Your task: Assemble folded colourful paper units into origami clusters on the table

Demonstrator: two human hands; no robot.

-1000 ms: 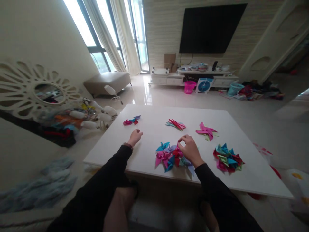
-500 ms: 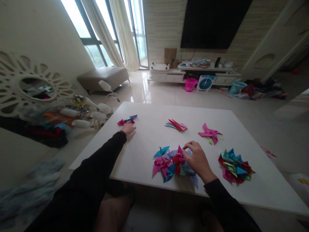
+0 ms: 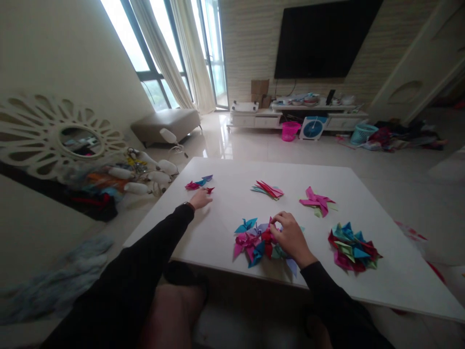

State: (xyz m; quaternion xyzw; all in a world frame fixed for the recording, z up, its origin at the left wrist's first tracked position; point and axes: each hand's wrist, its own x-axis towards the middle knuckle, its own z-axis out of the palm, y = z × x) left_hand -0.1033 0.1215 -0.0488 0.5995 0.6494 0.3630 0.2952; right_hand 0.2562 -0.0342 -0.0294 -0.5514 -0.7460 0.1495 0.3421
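My left hand [image 3: 200, 198] reaches across the white table [image 3: 225, 213] and pinches a small red folded paper piece [image 3: 209, 190], just below a small group of pink and blue folded papers [image 3: 198, 183]. My right hand [image 3: 288, 236] rests with curled fingers on a heap of coloured folded paper shapes [image 3: 254, 238] near the table's front edge, its fingertips closed on one piece at the top of the heap. Both arms wear black sleeves.
Other paper piles lie on the table: flat red and green sheets [image 3: 268, 189], a pink pinwheel [image 3: 317, 201], a mixed heap [image 3: 353, 246] at right. A decorative mirror [image 3: 54, 138] and clutter stand left; a TV [image 3: 325, 39], a low cabinet [image 3: 298, 118] and baskets are behind.
My left hand stretched forward to the far-left paper group, then drew back a little with a red piece. My right hand sank onto the near heap.
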